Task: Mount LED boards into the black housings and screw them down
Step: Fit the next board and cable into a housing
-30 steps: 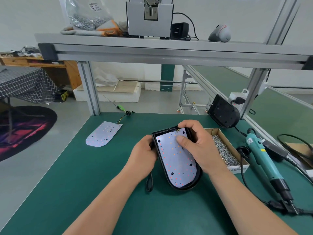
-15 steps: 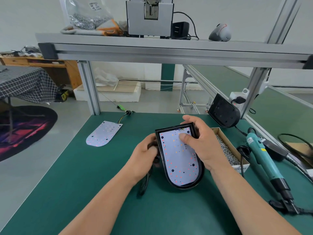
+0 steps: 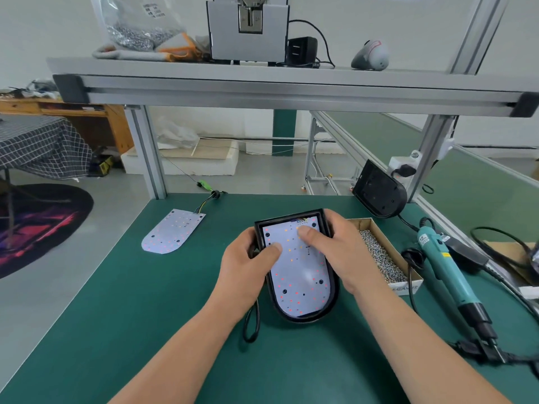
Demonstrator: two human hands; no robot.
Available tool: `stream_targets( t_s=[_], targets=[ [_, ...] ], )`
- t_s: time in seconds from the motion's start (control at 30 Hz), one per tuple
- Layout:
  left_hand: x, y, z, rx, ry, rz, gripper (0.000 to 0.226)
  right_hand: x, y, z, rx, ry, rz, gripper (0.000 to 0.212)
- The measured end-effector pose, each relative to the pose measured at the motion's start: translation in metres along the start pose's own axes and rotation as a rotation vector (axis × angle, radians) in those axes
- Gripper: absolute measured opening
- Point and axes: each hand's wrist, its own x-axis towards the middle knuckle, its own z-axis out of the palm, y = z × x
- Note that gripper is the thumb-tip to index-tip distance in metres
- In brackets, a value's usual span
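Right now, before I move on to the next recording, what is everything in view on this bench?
black D-shaped plastic housing: 1, black, centre of the mat, held
white LED board: 1, white, inside the held housing
loose white LED board: 1, white, left rear of the mat, wired
second black housing: 1, black, propped by the right rear post
cardboard box of silver screws: 1, brown, right of the held housing
teal electric screwdriver: 1, teal, lying far right
green bench mat: 1, green, under everything
clear bag of screws: 1, clear, shelf left
grey box unit: 1, grey, shelf middle
black power adapter: 1, black, beside the unit
left hand: grips the housing's left edge, thumb on the board
right hand: grips its top right, thumb on the board
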Motion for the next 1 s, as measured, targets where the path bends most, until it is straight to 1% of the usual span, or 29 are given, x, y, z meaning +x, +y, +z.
stream_targets(
  t_s=[0.1,0.17,0.27,0.43,0.57,0.7,0.8,0.9,0.97,1.0],
  targets=[
    [0.001,0.001,-0.002,0.007,-0.019,-0.020,0.018,-0.001,0.006,0.005,0.152,-0.004,0.059,0.023],
    [0.002,-0.001,-0.006,0.030,-0.041,-0.034,0.014,-0.003,0.010,0.010,0.206,-0.003,0.087,0.023],
    [0.005,-0.005,-0.011,0.038,-0.079,-0.064,0.013,-0.005,0.012,0.012,0.229,-0.022,0.115,0.019],
    [0.005,-0.003,-0.008,-0.059,-0.053,-0.084,0.016,-0.007,0.010,0.012,0.264,-0.055,0.169,0.015],
    [0.006,-0.005,-0.006,-0.015,-0.039,-0.069,0.016,-0.007,0.007,0.010,0.253,-0.036,0.149,0.007],
    [0.005,-0.006,-0.006,0.010,-0.040,-0.083,0.014,-0.006,0.008,0.012,0.270,-0.021,0.210,0.006],
    [0.008,-0.009,-0.008,0.030,-0.031,-0.059,0.012,-0.007,0.009,0.008,0.283,-0.064,0.226,0.013],
    [0.012,-0.012,-0.012,0.064,-0.024,-0.039,0.008,-0.008,0.011,0.004,0.235,-0.138,0.254,0.029],
    [0.012,-0.016,-0.014,0.133,-0.040,-0.013,0.020,-0.008,0.012,0.004,0.216,-0.128,0.267,0.030],
    [0.012,-0.017,-0.015,0.112,-0.063,-0.001,0.023,-0.007,0.012,0.003,0.232,-0.109,0.277,0.028]
  ],
)
